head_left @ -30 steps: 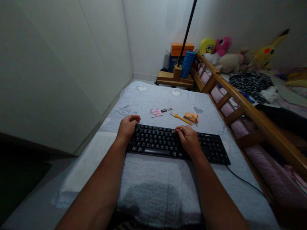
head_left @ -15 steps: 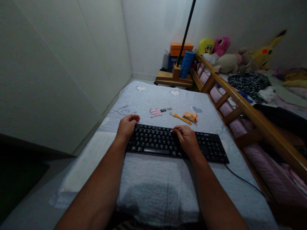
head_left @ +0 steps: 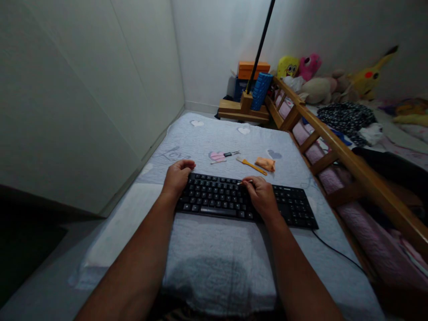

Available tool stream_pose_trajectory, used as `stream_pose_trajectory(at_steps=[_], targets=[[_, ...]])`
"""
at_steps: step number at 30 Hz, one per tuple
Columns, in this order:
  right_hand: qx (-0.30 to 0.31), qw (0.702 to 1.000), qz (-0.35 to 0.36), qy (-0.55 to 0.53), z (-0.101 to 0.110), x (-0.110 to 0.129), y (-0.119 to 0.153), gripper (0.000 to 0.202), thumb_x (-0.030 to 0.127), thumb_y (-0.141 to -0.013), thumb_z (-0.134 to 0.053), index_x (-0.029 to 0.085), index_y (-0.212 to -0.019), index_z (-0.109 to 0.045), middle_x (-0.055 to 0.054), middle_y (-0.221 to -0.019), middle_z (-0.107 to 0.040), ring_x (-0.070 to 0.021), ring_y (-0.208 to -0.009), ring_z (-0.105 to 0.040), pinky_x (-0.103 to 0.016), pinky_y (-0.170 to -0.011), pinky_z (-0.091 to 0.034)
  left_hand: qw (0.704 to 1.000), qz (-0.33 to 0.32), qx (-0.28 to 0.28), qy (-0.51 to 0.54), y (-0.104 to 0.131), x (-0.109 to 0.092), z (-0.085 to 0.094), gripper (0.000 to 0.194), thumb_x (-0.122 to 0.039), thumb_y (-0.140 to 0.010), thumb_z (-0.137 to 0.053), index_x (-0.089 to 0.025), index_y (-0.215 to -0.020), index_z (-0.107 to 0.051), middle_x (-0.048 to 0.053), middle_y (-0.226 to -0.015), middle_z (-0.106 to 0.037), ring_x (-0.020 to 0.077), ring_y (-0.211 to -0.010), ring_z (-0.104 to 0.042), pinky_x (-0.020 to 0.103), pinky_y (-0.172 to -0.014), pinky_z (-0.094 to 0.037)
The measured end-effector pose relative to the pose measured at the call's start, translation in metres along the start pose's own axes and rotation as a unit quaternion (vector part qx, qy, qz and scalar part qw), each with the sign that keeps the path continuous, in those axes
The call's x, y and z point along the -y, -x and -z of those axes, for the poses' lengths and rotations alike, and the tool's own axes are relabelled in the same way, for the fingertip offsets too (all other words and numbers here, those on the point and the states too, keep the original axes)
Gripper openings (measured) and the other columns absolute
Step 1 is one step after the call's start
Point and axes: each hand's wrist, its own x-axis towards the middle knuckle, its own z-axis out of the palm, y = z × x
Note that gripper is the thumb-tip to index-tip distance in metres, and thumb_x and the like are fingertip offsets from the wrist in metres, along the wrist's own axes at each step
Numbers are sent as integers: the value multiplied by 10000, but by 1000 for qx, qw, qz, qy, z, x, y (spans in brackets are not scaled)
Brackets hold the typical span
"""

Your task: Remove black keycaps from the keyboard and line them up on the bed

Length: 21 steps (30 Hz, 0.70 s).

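A black keyboard (head_left: 217, 196) lies across the quilted bed cover in front of me. My left hand (head_left: 178, 176) is closed at its upper left corner, thumb and fingers curled together against the edge. Over the right part of the letter keys, my right hand (head_left: 261, 194) pinches a thin cotton swab (head_left: 239, 183), whose white tip shows just left of the fingertips, down at the keys. Beyond the keyboard lie another cotton swab (head_left: 218, 162), a small black-handled tool with a metal tip (head_left: 231, 154), a yellow brush (head_left: 252, 166) and a folded orange cloth (head_left: 265, 164).
A wooden bed rail (head_left: 347, 160) runs along the right side, with plush toys and clothes behind it. A white cabinet wall (head_left: 100, 98) stands at the left. The keyboard cable (head_left: 337, 250) trails to the right. Boxes and a blue roller (head_left: 261, 91) are at the back.
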Motion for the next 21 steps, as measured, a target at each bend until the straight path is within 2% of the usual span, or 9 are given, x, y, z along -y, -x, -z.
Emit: stream_pose_trajectory(at_steps=[10, 21], targets=[[-23, 999, -5, 33, 4, -2, 1, 216, 293, -898, -515, 203, -811, -691, -81, -845, -711, -240, -850, -620, -374, -817, -456, 1000, -3, 3, -5, 0, 0, 0, 297, -131, -576, -521, -181, -815, -689, 43, -902, -733, 212, -931, -668, 364, -951, -481], [-21, 999, -6, 35, 7, -9, 1, 208, 284, -905, -512, 212, -842, -697, -78, -872, -721, -244, -872, -627, -381, -844, -459, 1000, -3, 2, 6, 0, 2, 0, 291, -134, -573, -526, -182, -810, -687, 54, -906, -734, 219, -930, -671, 386, -963, -481]])
